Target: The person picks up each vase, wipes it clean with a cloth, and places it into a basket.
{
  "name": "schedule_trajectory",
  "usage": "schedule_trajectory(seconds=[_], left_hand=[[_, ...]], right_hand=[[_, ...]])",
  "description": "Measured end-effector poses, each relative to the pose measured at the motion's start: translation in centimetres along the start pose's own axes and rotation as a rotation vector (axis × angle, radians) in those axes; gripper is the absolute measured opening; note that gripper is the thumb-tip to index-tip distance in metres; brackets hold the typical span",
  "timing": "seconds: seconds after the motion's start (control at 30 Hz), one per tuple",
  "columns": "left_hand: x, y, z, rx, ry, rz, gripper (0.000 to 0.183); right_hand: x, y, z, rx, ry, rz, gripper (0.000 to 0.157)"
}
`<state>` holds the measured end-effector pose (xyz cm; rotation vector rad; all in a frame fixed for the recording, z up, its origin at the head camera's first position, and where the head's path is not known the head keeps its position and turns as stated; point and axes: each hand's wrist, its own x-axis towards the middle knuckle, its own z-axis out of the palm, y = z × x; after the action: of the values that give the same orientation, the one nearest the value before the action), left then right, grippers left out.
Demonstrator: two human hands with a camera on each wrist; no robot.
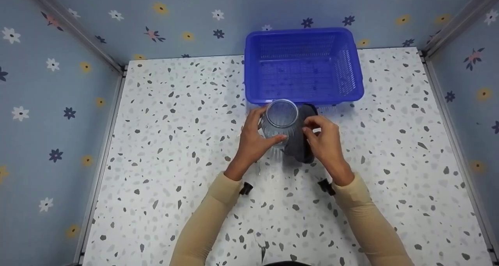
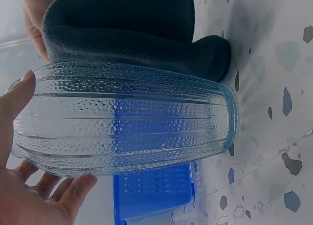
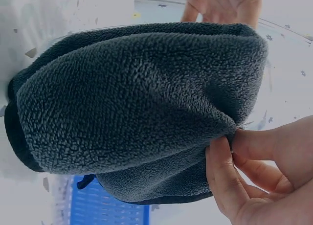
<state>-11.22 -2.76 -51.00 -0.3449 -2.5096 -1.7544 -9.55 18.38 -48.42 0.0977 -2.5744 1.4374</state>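
A clear, ribbed glass vase (image 2: pixel 132 117) with a dimpled surface stands upright near the front of a blue basket. My left hand (image 1: pixel 255 137) grips it near the top, thumb on the near side and fingers around the far side. A dark grey cloth (image 3: pixel 132 98), plush and folded over, hangs right against the vase's right side. Between thumb and fingertips my right hand (image 1: pixel 323 139) pinches the cloth's edge. In the left wrist view, the cloth (image 2: pixel 127 34) lies along the vase, its lower end at the tabletop.
The blue plastic basket (image 1: pixel 304 101) with slotted walls sits at the back, just behind the vase. Flower-patterned panels (image 1: pixel 195 24) enclose the speckled white tabletop (image 1: pixel 175 141) at the back and both sides. A dark curved edge (image 1: pixel 288 263) shows at the bottom of the head view.
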Motion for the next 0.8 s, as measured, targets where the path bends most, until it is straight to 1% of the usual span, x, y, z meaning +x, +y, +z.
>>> schedule_trajectory(seconds=[0.1,0.2,0.4,0.57,0.7,0.8], left_hand=[[0.0,0.0,0.0,0.002,-0.004,-0.006,0.093],[0.0,-0.1,-0.1,0.007,-0.009,-0.006,0.093],[0.1,-0.1,-0.1,0.026,-0.015,-0.004,0.093],[0.1,0.0,-0.1,0.025,-0.013,-0.006,0.092],[0.1,0.1,-0.1,0.016,-0.018,-0.012,0.092],[0.0,0.0,-0.1,0.012,-0.021,-0.015,0.092]], right_hand=[[-0.1,0.8,0.4,-0.007,-0.015,0.007,0.009],[-0.2,2.2,1.2,-0.026,-0.031,0.015,0.009],[-0.3,4.5,3.1,-0.086,-0.083,0.081,0.010],[0.0,5.3,4.0,-0.158,-0.141,0.098,0.003],[0.1,5.6,4.3,-0.209,-0.172,0.092,0.009],[0.0,5.6,4.3,-0.218,-0.181,0.101,0.008]])
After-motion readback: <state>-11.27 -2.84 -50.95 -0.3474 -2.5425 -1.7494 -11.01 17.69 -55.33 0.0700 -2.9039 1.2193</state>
